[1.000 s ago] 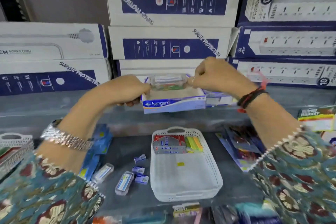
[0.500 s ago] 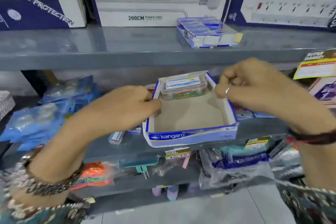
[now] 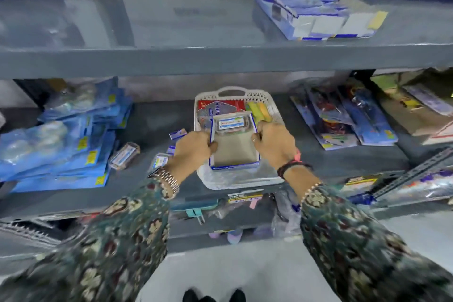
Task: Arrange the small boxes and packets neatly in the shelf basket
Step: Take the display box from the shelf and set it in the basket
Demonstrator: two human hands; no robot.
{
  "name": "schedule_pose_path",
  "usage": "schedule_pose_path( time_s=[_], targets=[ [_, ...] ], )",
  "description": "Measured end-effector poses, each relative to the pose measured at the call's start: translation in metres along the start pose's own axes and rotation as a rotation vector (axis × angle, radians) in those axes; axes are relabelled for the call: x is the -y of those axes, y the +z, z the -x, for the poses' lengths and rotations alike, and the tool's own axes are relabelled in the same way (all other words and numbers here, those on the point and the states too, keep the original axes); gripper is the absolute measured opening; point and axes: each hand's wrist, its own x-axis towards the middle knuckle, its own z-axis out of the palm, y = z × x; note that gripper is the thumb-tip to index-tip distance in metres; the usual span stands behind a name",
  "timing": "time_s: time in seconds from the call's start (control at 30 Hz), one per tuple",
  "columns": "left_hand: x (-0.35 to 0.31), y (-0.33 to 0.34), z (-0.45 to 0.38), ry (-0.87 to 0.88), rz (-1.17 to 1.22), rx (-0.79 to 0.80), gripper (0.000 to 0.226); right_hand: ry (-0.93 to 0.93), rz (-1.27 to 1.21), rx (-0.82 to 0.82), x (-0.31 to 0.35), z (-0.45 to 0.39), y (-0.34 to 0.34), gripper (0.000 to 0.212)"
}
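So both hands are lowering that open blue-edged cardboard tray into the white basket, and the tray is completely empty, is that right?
Not quite. The head view shows the cardboard tray is not empty: a small clear plastic box sits at its far end. Both hands, left and right, do hold it over the white basket.

Both arms: long sleeves, dark teal fabric, floral print in cream and maroon; cuffs edged with small pale beads. Left wrist: metal link watch band, silver-toned. Right wrist: dark cord bracelets with a pink-red tag. Right hand: thin ring on one finger. Black shoe tips at bottom edge.
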Motion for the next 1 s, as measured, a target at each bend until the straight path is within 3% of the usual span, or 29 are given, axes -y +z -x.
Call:
schedule_pose_path(
  time_s=[0.17, 0.3, 0.5, 0.67, 0.83, 1.0],
  targets=[
    [0.010, 0.027, -0.012, 0.062, -0.279, -0.018, 0.043, 0.008, -0.024, 0.111, -0.004, -0.015, 0.042, 0.019],
    [0.012, 0.031, -0.014, 0.103, -0.453, 0.014, 0.034, 0.000, 0.009, 0.186, -0.007, -0.018, 0.063, 0.023],
    [0.012, 0.034, -0.015, 0.112, -0.474, 0.074, 0.037, 0.043, 0.015, 0.311, -0.010, -0.013, 0.076, 0.024],
    [0.012, 0.020, -0.011, 0.109, -0.440, 0.010, 0.045, 0.056, 0.023, 0.405, -0.017, -0.015, 0.054, 0.033],
    [-0.005, -0.016, 0.005, 0.122, -0.103, 0.031, 0.035, 0.038, -0.126, 0.247, -0.023, -0.006, -0.006, 0.019],
    [-0.037, -0.065, 0.034, 0.212, 0.221, 0.089, 0.033, -0.103, -0.212, 0.014, -0.016, 0.023, -0.072, 0.007]
  ],
)
